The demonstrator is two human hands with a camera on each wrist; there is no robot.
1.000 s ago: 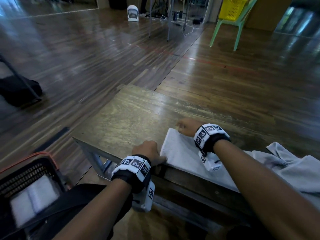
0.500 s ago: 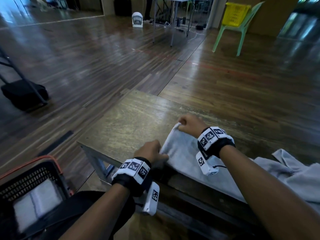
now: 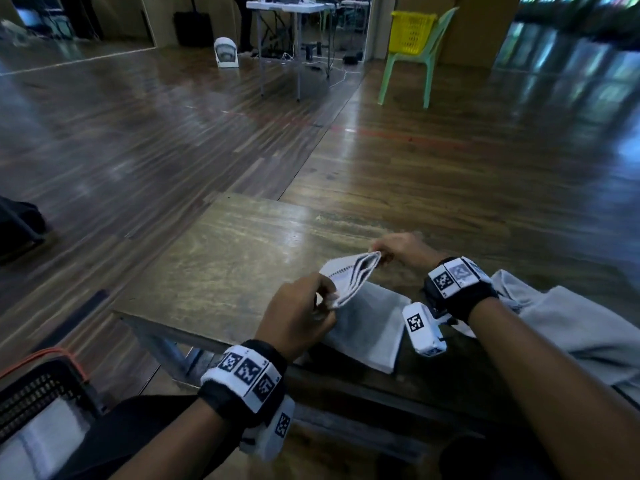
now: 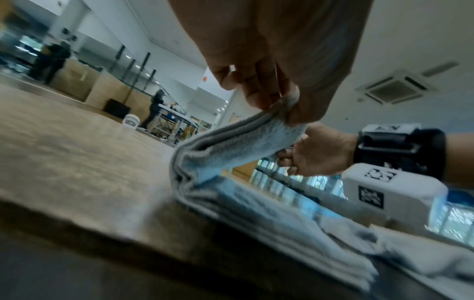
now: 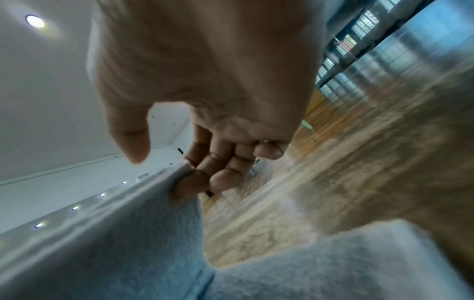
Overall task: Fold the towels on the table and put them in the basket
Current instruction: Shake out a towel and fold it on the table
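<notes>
Between left hand (image 3: 299,315) and right hand (image 3: 403,252), both pinching it, towel (image 3: 349,282) end raised off table (image 3: 221,271).

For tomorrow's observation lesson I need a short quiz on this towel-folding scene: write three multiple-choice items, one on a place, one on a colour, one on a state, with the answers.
1. Where does the yellow basket stand?
A. on the green chair
B. on the wooden table
C. on the floor beside the person

2. What colour is the towel being folded?
A. red
B. light grey
C. black

3. How is the left end of that towel?
A. flat on the table
B. hanging off the table edge
C. lifted, pinched at its corners by both hands

Answers:
1 A: the head view shows it on the chair's seat, far across the room.
2 B: it looks pale grey in every view.
3 C: the left hand and the right hand each pinch a corner above the table.
</notes>
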